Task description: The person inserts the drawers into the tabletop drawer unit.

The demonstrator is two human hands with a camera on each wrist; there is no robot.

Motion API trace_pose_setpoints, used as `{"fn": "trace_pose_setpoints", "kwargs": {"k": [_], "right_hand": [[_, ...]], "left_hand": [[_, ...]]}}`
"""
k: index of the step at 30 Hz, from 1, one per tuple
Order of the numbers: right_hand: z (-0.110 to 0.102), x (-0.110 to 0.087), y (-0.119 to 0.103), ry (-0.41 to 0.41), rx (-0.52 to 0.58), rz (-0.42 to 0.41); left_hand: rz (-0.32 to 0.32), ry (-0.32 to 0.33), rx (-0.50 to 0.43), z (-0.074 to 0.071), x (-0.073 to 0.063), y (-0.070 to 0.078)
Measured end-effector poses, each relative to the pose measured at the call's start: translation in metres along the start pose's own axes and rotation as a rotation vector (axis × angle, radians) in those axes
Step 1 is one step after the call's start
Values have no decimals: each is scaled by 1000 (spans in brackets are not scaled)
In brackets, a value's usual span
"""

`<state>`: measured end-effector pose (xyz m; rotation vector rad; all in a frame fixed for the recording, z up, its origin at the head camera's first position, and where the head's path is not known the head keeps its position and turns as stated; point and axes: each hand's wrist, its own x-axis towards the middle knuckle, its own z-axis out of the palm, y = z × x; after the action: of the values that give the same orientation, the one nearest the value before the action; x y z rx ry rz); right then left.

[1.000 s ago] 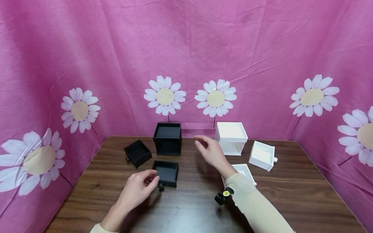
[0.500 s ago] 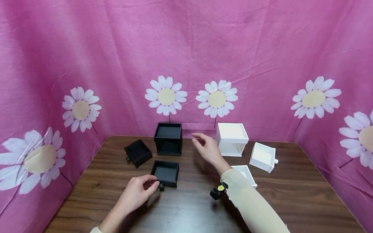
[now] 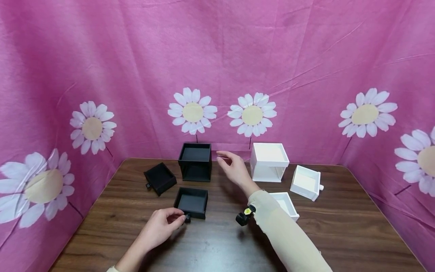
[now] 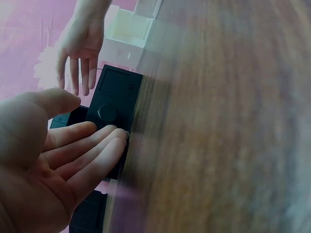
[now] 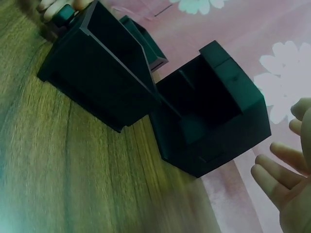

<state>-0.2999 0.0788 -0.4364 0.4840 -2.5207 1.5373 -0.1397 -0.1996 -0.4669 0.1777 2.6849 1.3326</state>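
Note:
My left hand [image 3: 164,226] is at the knob [image 3: 187,218] of a shallow black drawer [image 3: 192,202] lying in front of the black box [image 3: 195,164]. In the left wrist view its thumb [image 4: 63,102] and fingers [image 4: 92,150] are apart, with the drawer's round knob [image 4: 108,112] showing beyond them. My right hand [image 3: 234,166] hovers between the black box and the white box [image 3: 269,160], fingers extended, holding nothing. In the right wrist view the black box [image 5: 209,111] has an open front, and my right fingers [image 5: 277,174] stand close to its side, apart from it.
A second black drawer [image 3: 159,179] lies turned at the left. One white drawer [image 3: 306,182] lies right of the white box; another white drawer [image 3: 286,204] is partly hidden by my right sleeve [image 3: 278,223]. A pink flowered cloth [image 3: 217,68] encloses the wooden table [image 3: 217,245].
My right hand has moved left, from near the white box toward the black box. My left hand has shifted slightly down, closer to the drawer's knob. The boxes and drawers stay put.

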Motion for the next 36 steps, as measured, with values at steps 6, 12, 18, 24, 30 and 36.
{"fn": "trace_pose_setpoints", "kwargs": {"k": [6, 12, 18, 24, 30, 36], "right_hand": [[10, 7, -1, -13, 27, 15], [18, 12, -3, -23, 45, 42], [23, 15, -4, -23, 85, 78], [32, 18, 0, -33, 90, 81], [40, 21, 1, -30, 102, 92], [43, 23, 3, -21, 165, 108]], "left_hand": [[-2, -55, -113, -3, 0, -3], [-22, -96, -201, -2, -1, -6], [-30, -100, -247, 1, 1, -8], [-39, -74, -285, 6, 4, -10], [-67, -68, -336, 11, 7, -12], [-134, -56, -381, 13, 9, -10]]}}
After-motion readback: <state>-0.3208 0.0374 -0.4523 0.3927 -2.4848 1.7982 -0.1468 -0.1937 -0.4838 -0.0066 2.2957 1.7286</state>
